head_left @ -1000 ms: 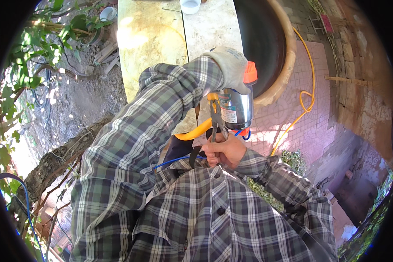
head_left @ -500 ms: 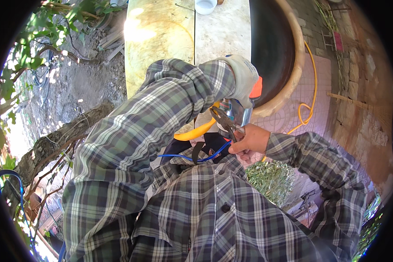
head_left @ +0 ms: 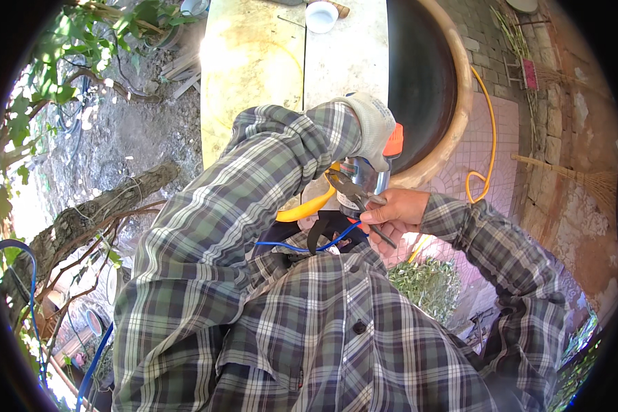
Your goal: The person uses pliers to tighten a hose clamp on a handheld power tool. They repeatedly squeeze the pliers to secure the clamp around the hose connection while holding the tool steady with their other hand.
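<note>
My left hand, in a pale knit work glove, is wrapped round a shiny cylindrical tool with an orange part beside the thumb side. Its kind I cannot make out, since the glove covers much of it. My bare right hand grips metal pliers by the handles, with the jaws up against the tool's body just below the glove. A thick yellow tube curves away from the tool to the left. Under the pliers, a thin blue hose runs across the front of my shirt.
Ahead stands a pale, stained two-part tabletop with a white bowl. To its right is a large dark basin with a tan rim. An orange hose lies on tiles. A tree trunk leans at left.
The pliers have turned a little in my right hand, and one handle now shows below the fingers. The view has shifted slightly; the left hand keeps its hold.
</note>
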Demonstrator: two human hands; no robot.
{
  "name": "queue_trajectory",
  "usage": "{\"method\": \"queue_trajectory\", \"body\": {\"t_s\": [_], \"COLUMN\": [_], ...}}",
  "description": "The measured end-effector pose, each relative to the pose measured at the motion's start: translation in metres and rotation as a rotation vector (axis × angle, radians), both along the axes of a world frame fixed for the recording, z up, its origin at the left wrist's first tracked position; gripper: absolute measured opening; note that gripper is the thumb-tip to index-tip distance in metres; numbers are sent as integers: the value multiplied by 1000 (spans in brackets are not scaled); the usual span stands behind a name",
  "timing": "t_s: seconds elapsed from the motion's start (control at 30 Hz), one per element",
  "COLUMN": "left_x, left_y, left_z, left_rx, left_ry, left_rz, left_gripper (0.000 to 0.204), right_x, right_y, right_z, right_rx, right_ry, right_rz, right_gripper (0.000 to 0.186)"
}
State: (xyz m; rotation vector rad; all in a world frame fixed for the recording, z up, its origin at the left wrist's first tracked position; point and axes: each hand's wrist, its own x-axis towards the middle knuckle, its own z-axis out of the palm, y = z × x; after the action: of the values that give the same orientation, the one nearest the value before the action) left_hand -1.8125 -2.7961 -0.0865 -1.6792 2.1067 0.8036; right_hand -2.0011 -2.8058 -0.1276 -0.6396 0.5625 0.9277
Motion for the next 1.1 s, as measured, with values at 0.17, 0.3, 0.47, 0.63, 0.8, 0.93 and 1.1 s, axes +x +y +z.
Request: {"method": "queue_trajectory", "body": {"t_s": [0.17, 0.3, 0.47, 0.63, 0.8, 0.93, 1.1], "left_x": [-2, 1, -8, -12, -7, -8, -10], "left_y": [-8, -2, -9, -12, -13, -12, -16], "left_z": [1, 1, -2, -1, -5, -10, -10], "left_rx": [-35, -26, -29, 15, 10, -36, -18], "left_ry": [49, 8, -2, -33, -10, -2, -12], "left_rz": [2, 32, 16, 24, 28, 27, 34], "left_gripper": [58, 59, 59, 59, 59, 60, 61], "right_x": [-14, -15, -20, -17, -8, 1, 7], "right_y": [22, 63, 99, 119, 131, 146, 155], "right_z": [4, -12, -26, -31, -22, -18, -16], "right_rx": [234, 228, 203, 208, 261, 331, 263], "right_ry": [58, -8, -31, -103, -134, -137, -146], "right_rz": [-236, -374, -583, -720, -832, -934, -1038], "right_gripper": [32, 35, 37, 40, 41, 44, 39]}}
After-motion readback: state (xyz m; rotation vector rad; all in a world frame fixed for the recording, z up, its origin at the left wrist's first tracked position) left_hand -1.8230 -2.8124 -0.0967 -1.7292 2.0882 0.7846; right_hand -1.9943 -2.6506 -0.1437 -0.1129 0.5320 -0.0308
